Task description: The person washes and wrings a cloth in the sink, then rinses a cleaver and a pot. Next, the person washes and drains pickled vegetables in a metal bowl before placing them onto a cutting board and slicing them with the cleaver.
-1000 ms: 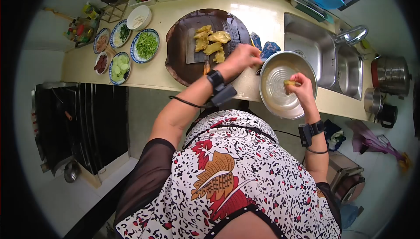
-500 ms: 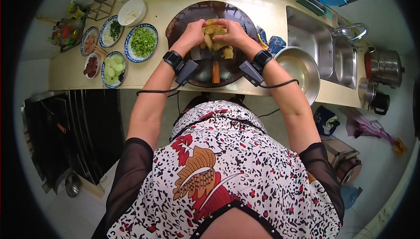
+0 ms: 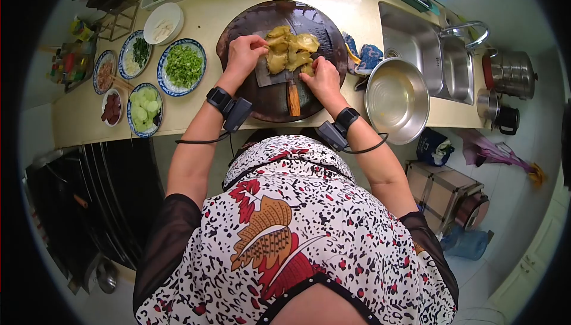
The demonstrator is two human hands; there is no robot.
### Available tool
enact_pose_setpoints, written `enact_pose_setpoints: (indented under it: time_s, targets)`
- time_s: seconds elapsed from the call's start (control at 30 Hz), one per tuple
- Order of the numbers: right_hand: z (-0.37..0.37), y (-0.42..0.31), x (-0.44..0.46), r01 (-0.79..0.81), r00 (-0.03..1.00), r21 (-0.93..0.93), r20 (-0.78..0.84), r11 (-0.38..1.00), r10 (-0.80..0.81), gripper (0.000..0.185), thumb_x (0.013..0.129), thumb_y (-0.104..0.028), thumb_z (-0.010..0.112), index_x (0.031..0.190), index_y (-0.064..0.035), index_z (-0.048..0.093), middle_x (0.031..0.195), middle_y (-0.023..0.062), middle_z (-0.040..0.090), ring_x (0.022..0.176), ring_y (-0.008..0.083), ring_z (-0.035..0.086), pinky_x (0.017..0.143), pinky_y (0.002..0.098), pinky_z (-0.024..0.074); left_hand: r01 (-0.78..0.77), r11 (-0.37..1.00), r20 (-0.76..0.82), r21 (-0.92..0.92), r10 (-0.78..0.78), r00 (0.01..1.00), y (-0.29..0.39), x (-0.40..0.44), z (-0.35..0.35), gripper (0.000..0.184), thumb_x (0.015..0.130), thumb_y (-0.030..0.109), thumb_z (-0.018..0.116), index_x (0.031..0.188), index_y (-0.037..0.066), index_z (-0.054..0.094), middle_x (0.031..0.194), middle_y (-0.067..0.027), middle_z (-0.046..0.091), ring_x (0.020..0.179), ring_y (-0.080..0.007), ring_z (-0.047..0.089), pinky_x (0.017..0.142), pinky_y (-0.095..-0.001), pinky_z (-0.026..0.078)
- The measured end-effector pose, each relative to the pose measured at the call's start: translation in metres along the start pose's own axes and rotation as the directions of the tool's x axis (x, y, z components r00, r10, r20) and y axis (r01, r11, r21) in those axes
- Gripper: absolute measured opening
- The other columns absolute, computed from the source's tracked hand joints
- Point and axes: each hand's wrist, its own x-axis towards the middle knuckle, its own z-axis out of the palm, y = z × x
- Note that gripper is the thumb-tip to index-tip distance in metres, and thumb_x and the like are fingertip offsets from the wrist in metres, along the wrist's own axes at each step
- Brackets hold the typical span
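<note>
Yellow-green wet pieces that look like pickled mustard greens (image 3: 302, 43) lie spread out on a round dark chopping board (image 3: 238, 20). Beneath them is a cleaver (image 3: 294, 100), its wooden handle pointing toward me and part of its blade showing at the left. My left hand (image 3: 244, 54) is closed in a pinch at the left edge of the greens. On the lower right, my right hand (image 3: 324, 80) pinches the end of a small piece near the cleaver's handle. Each wrist wears a black strapped device.
A steel basin (image 3: 397, 111) stands right of the board, beside the sink (image 3: 410, 30). Blue patterned cloth (image 3: 370, 57) lies between board and sink. On the left are plates of chopped green vegetable (image 3: 185, 65) and sliced pale green vegetable (image 3: 144, 106), plus a white bowl (image 3: 163, 23).
The greens, bunched between both hands before, now lie flatter across the board. My hands have moved apart, the right one coming lower and nearer to me. The view has shifted slightly.
</note>
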Motion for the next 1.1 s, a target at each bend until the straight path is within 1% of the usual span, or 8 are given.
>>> enact_pose_setpoints:
  time_s: [0.23,0.33,0.37,0.5,0.63,0.8,0.93,1.1]
  targets:
    - [-0.002,0.007,-0.013,0.108,0.993,-0.076,-0.042,0.991,-0.111,0.017,0.071,-0.017,0.068,0.082,-0.0042,0.063,0.075,0.0136,0.059,0.075,0.0314,0.060,0.069,0.0406,0.0483,0.071,0.994,0.091,-0.083,-0.064,0.994,0.015,-0.011,0.002,0.012,0.071,0.007,0.068,0.082,0.003,0.066,0.069,-0.0055,0.065,0.063,-0.0109,0.062,0.059,-0.0258,0.050]
    - [0.007,0.020,-0.015,0.119,0.985,0.045,-0.133,0.992,-0.112,0.013,0.072,-0.015,0.067,0.081,-0.0052,0.065,0.072,0.0117,0.059,0.072,0.0304,0.060,0.068,0.0396,0.0484,0.201,0.914,0.212,-0.353,-0.131,0.968,0.014,-0.016,0.011,0.009,0.074,0.006,0.067,0.083,0.003,0.065,0.071,-0.0029,0.065,0.063,-0.0097,0.061,0.055,-0.0247,0.051]
    - [0.008,0.022,-0.015,0.099,0.987,0.101,-0.137,0.990,-0.084,0.013,0.072,-0.015,0.067,0.081,-0.0057,0.066,0.071,0.0112,0.059,0.071,0.0302,0.060,0.067,0.0394,0.0484,0.188,0.903,0.248,-0.386,-0.095,0.964,0.008,-0.016,0.016,0.010,0.075,0.005,0.066,0.085,0.002,0.064,0.073,-0.0031,0.064,0.064,-0.0100,0.060,0.052,-0.0248,0.051]
    - [0.005,0.013,-0.014,0.019,0.993,0.259,-0.115,0.966,0.011,0.016,0.069,-0.012,0.071,0.083,-0.0071,0.066,0.072,0.0107,0.058,0.070,0.0300,0.059,0.066,0.0391,0.0480,0.268,0.902,0.342,-0.338,-0.147,0.928,0.002,-0.020,0.029,0.011,0.080,0.008,0.063,0.088,0.003,0.058,0.076,0.0001,0.060,0.067,-0.0068,0.057,0.053,-0.0223,0.049]
    - [0.004,0.003,-0.013,0.020,0.996,0.168,-0.088,0.986,-0.005,0.029,0.062,-0.009,0.076,0.088,-0.0079,0.062,0.077,0.0118,0.056,0.073,0.0290,0.060,0.066,0.0385,0.0479,0.254,0.905,0.295,-0.341,-0.154,0.943,0.003,-0.024,0.040,0.012,0.075,0.005,0.059,0.085,0.001,0.061,0.074,-0.0047,0.062,0.061,-0.0110,0.058,0.049,-0.0257,0.051]
    - [0.009,0.010,-0.009,-0.042,0.998,0.169,-0.041,0.985,0.049,0.025,0.065,-0.013,0.072,0.086,-0.0091,0.061,0.076,0.0109,0.057,0.071,0.0301,0.059,0.065,0.0396,0.0480,0.320,0.912,0.389,-0.258,-0.205,0.898,0.014,-0.026,0.042,0.018,0.077,0.006,0.045,0.088,0.006,0.059,0.078,-0.0011,0.058,0.070,-0.0087,0.055,0.056,-0.0238,0.047]
    - [0.010,0.010,-0.005,-0.079,0.997,0.074,-0.017,0.994,0.081,0.012,0.070,-0.015,0.065,0.079,-0.0089,0.060,0.075,0.0115,0.057,0.070,0.0307,0.059,0.064,0.0406,0.0480,0.418,0.856,0.428,-0.303,-0.269,0.863,0.023,-0.023,0.044,0.017,0.078,0.010,0.047,0.087,0.006,0.061,0.077,-0.0003,0.057,0.068,-0.0085,0.054,0.055,-0.0227,0.047]
    - [0.009,0.005,-0.014,0.122,0.985,-0.057,-0.119,0.991,-0.128,0.010,0.072,-0.016,0.062,0.077,-0.0079,0.060,0.075,0.0133,0.057,0.072,0.0313,0.058,0.064,0.0414,0.0478,0.331,0.929,0.380,-0.167,-0.249,0.891,0.017,-0.022,0.057,0.014,0.080,0.016,0.054,0.086,0.006,0.062,0.072,0.0001,0.059,0.062,-0.0088,0.055,0.049,-0.0238,0.046]
